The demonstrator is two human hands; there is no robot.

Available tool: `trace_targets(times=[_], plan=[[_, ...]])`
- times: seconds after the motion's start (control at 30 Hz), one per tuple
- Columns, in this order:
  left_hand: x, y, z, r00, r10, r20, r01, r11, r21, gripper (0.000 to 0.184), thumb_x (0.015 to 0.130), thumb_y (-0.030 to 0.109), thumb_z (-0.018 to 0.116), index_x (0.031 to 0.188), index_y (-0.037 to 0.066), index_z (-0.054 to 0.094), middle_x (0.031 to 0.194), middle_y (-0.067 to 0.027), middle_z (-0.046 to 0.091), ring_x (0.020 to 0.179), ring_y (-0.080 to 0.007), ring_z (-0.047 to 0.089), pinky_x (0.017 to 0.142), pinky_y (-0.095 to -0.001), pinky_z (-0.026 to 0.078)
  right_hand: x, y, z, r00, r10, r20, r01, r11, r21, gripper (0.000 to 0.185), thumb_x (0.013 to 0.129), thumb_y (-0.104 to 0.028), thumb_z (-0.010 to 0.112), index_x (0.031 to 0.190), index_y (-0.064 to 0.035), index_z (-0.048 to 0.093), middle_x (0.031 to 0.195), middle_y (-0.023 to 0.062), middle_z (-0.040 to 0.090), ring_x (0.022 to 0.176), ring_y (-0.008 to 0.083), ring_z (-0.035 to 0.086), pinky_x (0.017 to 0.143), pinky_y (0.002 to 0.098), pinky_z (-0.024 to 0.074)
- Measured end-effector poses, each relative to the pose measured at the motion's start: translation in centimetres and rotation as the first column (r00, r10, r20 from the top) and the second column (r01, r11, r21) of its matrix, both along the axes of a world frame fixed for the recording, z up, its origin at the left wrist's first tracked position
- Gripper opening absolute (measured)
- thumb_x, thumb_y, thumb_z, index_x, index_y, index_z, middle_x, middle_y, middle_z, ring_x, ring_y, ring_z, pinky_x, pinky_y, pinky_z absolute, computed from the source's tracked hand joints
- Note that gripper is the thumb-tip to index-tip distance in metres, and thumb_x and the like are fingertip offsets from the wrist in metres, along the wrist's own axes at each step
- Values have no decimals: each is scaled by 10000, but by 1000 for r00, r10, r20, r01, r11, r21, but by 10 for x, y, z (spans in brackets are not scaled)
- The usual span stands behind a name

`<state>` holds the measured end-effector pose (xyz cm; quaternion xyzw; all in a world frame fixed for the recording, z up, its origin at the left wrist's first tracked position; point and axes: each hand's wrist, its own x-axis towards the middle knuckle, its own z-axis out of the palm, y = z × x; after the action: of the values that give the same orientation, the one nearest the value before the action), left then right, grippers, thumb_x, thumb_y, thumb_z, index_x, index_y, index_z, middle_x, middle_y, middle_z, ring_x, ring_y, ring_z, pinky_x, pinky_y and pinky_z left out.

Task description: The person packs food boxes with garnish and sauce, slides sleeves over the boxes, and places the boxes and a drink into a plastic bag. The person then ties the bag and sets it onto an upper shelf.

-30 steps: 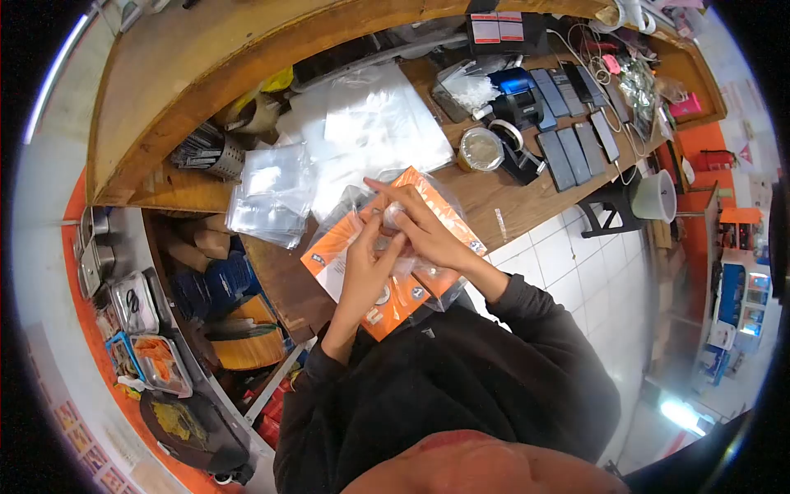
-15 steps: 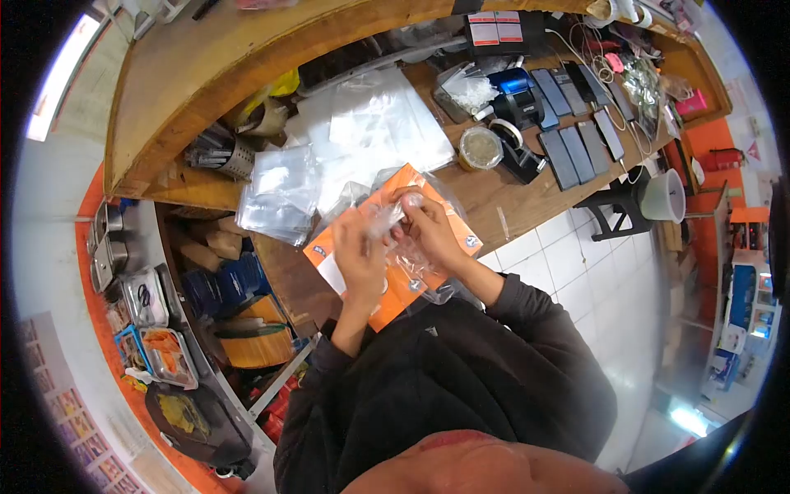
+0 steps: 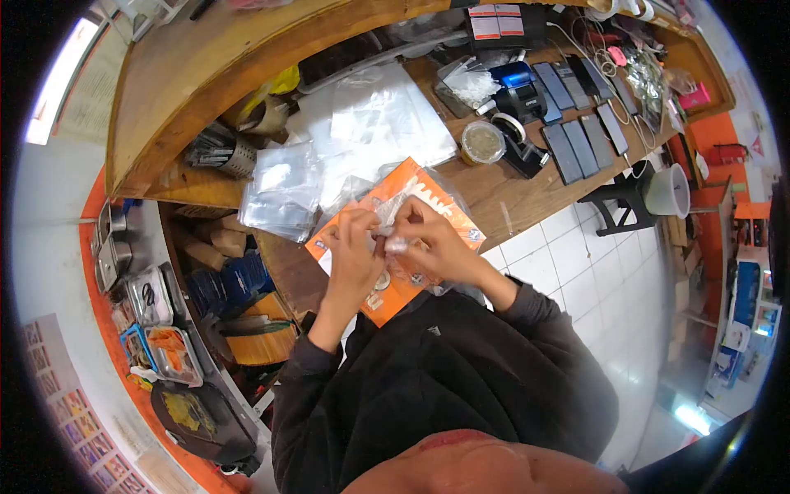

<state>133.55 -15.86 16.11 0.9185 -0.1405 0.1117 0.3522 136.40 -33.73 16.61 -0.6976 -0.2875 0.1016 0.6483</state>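
An orange printed packet (image 3: 421,193) with white lettering lies at the table's near edge, close to my body. Over it, my left hand (image 3: 352,251) and my right hand (image 3: 436,247) meet, fingers bent and pinched together. Between their fingertips is a small crumpled piece of clear plastic (image 3: 386,212); its exact shape is hard to make out. Clear plastic also shows around the packet's edges. Beyond the hands lie flat clear plastic bags (image 3: 280,185) and a larger stack of plastic sheets (image 3: 387,115).
Several phones (image 3: 561,154) lie in rows on the right, beside a tape dispenser (image 3: 520,148) and a round tub (image 3: 482,143). A wooden shelf (image 3: 164,107) curves overhead at the back left. A black stool (image 3: 613,206) stands to the right, holding a white bucket (image 3: 665,193).
My hands have come slightly lower and closer together. The plastic that stood up between the fingers is now bunched smaller. More of the packet's white lettering shows.
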Motion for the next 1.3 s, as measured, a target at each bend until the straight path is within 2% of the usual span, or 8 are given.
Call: trace_targets(times=[0.1,0.2,0.47,0.77,0.9,0.97,1.1,1.3], plan=[[3,-13,-21,968,28,249,-3,995,-97,516,779,-29,625,1261,55,462,1032,-167,514,970,-310,545,695,-409,455,-20,2,-14,989,-9,147,24,995,-99,140,792,-16,664,927,-51,672,940,96,405,930,241,498,798,343,446],[15,-23,-18,991,135,3,-135,989,-60,461,791,-54,564,1232,37,465,1027,-181,537,953,-378,554,736,-425,457,-27,4,-26,956,-79,283,128,979,-161,203,742,-16,720,930,-77,673,978,108,419,1185,344,477,1024,462,394],[2,16,7,895,-212,-393,-48,829,-557,256,777,74,698,951,26,517,922,-55,583,854,-157,561,750,-338,451,-12,-7,-23,978,-97,182,136,967,-216,175,748,-1,656,923,-14,645,1018,160,486,1043,326,537,909,419,436],[47,47,-12,954,139,-267,-229,910,-346,204,782,113,700,779,-25,550,662,-106,577,613,-178,542,608,-308,442,-47,-16,-19,918,-20,396,236,830,-506,169,724,-81,700,891,-77,673,855,75,475,859,268,434,745,376,345],[57,81,-23,902,-34,-429,-129,929,-346,174,800,120,698,811,-11,584,708,-74,603,683,-140,568,642,-285,449,-12,-14,16,932,207,297,10,804,-594,210,731,-108,711,937,-78,679,842,62,471,851,248,448,756,366,346],[76,111,-55,791,-393,-468,-70,703,-708,159,847,161,674,892,19,618,782,-32,627,733,-110,572,666,-262,452,27,-7,38,851,508,-133,-504,720,-478,231,768,-155,722,980,-75,674,816,48,499,809,197,492,721,333,390],[123,146,-141,857,511,69,-469,827,-310,210,792,160,724,958,71,631,833,-66,636,715,-200,575,658,-337,462,109,35,34,873,312,-375,-415,880,-232,226,902,-220,619,985,-20,683,951,55,663,782,102,574,697,259,468],[132,153,-193,799,597,-77,-570,709,-415,124,771,142,717,858,71,665,798,-90,643,735,-224,591,696,-360,441,210,161,-64,879,443,178,-276,776,-568,143,878,-136,603,965,-83,703,1010,95,656,888,263,604,777,354,493]])
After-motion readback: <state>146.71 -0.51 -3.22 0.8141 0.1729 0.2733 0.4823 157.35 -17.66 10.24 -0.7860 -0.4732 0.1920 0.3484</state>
